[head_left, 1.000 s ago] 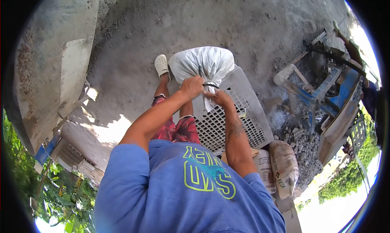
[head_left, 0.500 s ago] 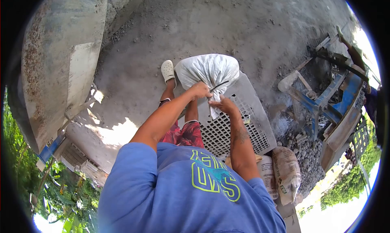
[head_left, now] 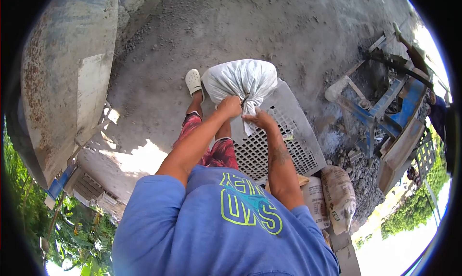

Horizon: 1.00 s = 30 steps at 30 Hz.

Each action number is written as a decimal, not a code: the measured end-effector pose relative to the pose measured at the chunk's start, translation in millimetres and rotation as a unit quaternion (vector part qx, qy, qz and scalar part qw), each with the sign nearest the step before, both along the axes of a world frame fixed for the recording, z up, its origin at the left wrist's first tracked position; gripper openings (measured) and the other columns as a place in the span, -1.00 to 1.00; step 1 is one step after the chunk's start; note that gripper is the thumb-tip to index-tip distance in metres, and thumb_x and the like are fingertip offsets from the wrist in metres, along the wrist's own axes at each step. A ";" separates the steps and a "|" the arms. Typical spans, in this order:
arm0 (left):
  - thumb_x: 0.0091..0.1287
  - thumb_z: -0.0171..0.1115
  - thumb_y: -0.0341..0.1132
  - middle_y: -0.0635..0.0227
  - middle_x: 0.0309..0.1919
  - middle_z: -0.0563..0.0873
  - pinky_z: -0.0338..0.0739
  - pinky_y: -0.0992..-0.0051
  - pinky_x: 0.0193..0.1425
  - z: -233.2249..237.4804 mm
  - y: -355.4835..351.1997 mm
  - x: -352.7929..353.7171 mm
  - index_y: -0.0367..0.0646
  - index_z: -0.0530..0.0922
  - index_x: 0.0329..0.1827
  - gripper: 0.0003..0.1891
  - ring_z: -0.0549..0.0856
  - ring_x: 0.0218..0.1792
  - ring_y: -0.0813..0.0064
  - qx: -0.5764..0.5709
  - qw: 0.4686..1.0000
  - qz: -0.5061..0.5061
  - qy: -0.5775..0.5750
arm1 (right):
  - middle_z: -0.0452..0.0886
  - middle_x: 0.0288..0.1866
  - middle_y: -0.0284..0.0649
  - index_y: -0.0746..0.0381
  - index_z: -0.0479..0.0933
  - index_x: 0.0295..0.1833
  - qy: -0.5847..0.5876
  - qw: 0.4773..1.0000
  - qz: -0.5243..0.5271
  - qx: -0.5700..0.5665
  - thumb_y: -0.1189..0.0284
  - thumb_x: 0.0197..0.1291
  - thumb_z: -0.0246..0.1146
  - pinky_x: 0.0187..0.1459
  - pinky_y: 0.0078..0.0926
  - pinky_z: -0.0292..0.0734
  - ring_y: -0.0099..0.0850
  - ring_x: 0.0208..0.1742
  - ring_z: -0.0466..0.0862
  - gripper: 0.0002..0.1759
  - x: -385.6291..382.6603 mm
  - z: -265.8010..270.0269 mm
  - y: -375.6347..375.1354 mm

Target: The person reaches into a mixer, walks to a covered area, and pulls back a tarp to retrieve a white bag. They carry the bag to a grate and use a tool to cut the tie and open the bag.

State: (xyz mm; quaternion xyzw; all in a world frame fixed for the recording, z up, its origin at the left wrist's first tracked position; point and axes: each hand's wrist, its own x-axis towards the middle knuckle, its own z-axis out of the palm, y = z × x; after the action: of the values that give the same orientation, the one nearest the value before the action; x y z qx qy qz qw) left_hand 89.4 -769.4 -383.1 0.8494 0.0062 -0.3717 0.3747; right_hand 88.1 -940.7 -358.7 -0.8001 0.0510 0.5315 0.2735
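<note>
Your black tie (head_left: 246,98), jutting sideways a moment ago, now sits nearer your left hand (head_left: 229,106), clamped on it, while your right hand (head_left: 261,119) pinches the neck of the white sack (head_left: 236,77) before your knees, seemingly cinched tighter.

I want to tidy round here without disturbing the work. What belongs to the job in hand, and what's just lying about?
In use:
- white sack, left hand and right hand at its neck
- dark tie at the neck

Seemingly lying about:
- printed sacks
- rubble
- blue metal frame
</note>
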 end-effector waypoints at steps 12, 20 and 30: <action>0.13 0.15 -0.13 0.60 -0.76 0.34 0.00 0.68 -0.77 -27.6 14.7 0.4 -0.02 0.52 -0.48 -0.81 0.22 -0.80 0.75 -0.274 0.878 0.211 0.330 | 0.45 -0.09 0.30 0.59 0.24 0.06 0.010 1.000 -0.006 0.015 -0.18 -0.26 0.29 -0.06 -0.29 0.39 -0.01 0.00 0.49 0.06 3.5 5.3 0.8; 0.05 0.11 -0.26 0.08 -0.37 0.60 0.48 0.21 -0.23 -14.4 7.5 -10.5 -0.20 0.51 -0.41 -0.82 0.59 -0.29 0.04 0.012 0.991 0.037 -0.131 | 0.54 -0.23 0.15 0.48 0.34 -0.05 -0.005 0.999 -0.033 0.035 -0.07 -0.18 0.32 -0.15 -0.32 0.40 -0.11 -0.16 0.55 -0.17 -1.8 4.3 4.5; 0.00 0.07 -0.32 0.02 -0.38 0.60 0.49 0.18 -0.23 -15.8 -14.7 -23.3 -0.25 0.52 -0.48 -0.83 0.61 -0.35 0.03 0.085 0.981 0.148 -0.090 | 0.43 -0.15 0.11 -0.11 0.50 0.03 -0.038 0.995 0.080 0.054 0.42 0.08 0.14 -0.16 -0.36 0.40 -0.15 -0.18 0.53 -0.65 -36.2 -70.9 -29.8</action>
State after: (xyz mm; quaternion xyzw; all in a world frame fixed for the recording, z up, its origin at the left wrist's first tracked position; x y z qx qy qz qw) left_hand 66.1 -784.1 -398.8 0.8980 0.1300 -0.2317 0.3508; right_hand 51.9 -970.4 -429.6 -0.8050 -0.0528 0.5232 0.2747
